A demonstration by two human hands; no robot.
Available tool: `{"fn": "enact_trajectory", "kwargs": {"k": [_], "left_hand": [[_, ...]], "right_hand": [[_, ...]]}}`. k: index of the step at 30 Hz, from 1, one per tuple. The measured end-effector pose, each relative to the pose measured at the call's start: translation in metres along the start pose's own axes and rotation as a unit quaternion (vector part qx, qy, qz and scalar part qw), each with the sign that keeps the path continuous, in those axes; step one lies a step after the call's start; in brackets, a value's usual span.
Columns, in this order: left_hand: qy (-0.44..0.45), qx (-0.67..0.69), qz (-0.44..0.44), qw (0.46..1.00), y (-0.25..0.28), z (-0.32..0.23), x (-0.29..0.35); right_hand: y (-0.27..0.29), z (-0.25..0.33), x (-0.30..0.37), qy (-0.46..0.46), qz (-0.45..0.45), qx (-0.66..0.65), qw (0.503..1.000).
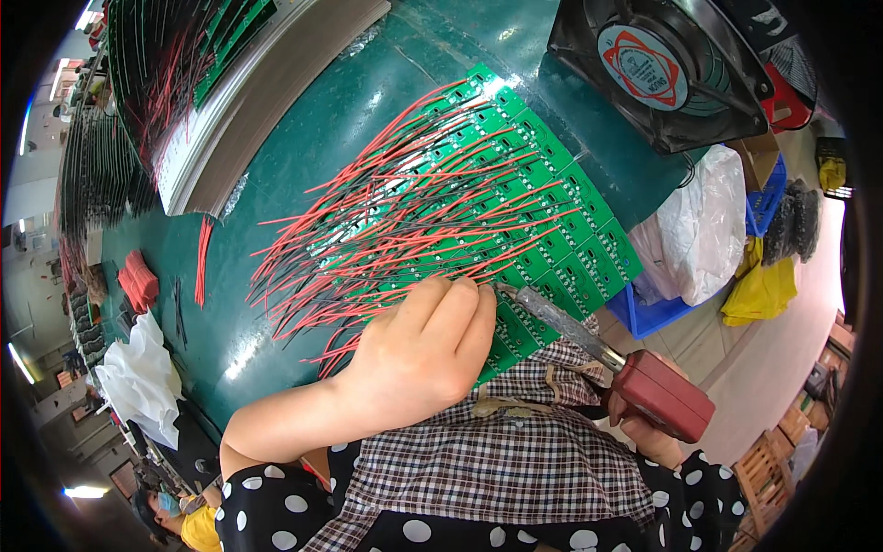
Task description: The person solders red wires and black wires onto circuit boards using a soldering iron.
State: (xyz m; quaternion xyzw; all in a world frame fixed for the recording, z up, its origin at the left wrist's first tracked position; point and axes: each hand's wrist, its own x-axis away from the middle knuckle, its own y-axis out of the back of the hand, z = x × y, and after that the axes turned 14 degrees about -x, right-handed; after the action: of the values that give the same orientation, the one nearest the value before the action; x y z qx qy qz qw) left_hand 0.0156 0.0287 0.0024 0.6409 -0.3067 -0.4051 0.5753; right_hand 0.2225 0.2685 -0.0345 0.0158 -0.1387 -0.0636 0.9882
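A green panel of circuit boards (pixel 589 258) lies near the table's front edge, with rows of red and black wires (pixel 386 239) fanning out to the left over it. My left hand (pixel 423 340) rests over the panel's near part, its fingers closed in a pinch on a wire whose end is hidden by the fingers. From the right, my right hand (pixel 648 437) grips the dark red handle of a soldering gun (pixel 664 396). The gun's metal barrel slants over the panel, and its tip is close to my left fingertips; whether it touches the board I cannot tell.
A black fan (pixel 658 69) stands at the back right. Stacked boards with wires and grey sheets (pixel 267 101) rise at the back left. Loose red wires (pixel 202 262), a red bundle (pixel 138 281) and crumpled white paper (pixel 143 377) lie left. Blue bins (pixel 658 313) and plastic bags are right.
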Motion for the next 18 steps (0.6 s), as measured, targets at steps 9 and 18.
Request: {"fn": "enact_trajectory", "kwargs": {"k": [9,18], "left_hand": [[0.004,-0.005,0.018,1.000,0.003,-0.001,0.000],[0.028,0.067,-0.044,0.996,-0.002,0.002,-0.011]], "right_hand": [[-0.008,0.025,-0.010,-0.179,-0.060,-0.384,0.904],[-0.005,0.025,-0.010,-0.166,-0.062,-0.366,0.914]]}}
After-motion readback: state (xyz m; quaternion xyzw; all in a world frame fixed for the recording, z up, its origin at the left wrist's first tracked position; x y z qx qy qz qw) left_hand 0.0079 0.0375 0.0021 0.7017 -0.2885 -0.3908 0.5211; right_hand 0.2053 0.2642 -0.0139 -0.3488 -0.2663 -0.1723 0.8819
